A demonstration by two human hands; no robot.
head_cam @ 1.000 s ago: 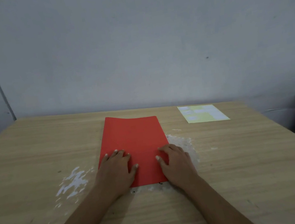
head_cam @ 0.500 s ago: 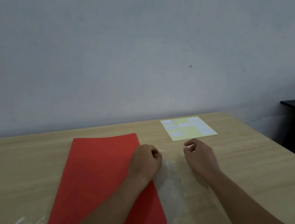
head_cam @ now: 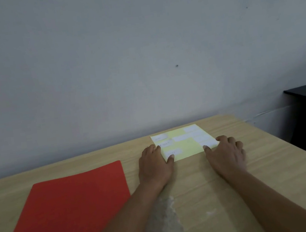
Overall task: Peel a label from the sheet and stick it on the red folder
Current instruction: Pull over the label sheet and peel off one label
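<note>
The fingers [head_cam: 169, 159] of the left hand [head_cam: 154, 167] and of the right hand [head_cam: 226, 154] lie spread and flat, gripping nothing, and touch the near corners of the label sheet [head_cam: 184, 143]. I think one hand should press the sheet down while a fingernail lifts one label [head_cam: 174, 152] by its corner. The red folder [head_cam: 67, 212] lies flat, well to the left on the table [head_cam: 272, 158].

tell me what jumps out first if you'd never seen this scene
The big red folder lies flat on the near left of the wooden table. Beyond it, the pale yellow label sheet sits by the table's far edge, with the left hand and right hand resting on its near corners.
</note>
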